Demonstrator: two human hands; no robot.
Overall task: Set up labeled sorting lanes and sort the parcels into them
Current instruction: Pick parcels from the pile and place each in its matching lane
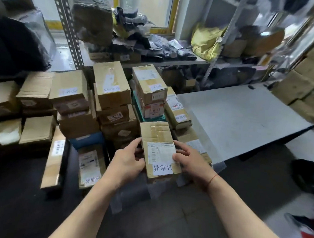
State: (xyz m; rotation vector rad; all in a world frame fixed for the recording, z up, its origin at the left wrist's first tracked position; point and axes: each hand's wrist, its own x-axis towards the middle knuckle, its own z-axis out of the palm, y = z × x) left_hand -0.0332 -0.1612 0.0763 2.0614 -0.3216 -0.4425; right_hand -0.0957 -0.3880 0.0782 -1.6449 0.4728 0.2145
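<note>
From the head view, both hands clasp a small brown cardboard parcel (159,150) with a white label reading 异常件: the left hand (127,163) curls round its left edge, and the right hand (190,159) grips the right edge with its thumb on the shipping label. The parcel is held above the floor, just in front of stacks of labelled brown cardboard boxes (111,90). The grey tabletop (244,117) lies to the right. Sorting looks well advanced: many boxes are stacked in rows, while this one is not yet placed.
</note>
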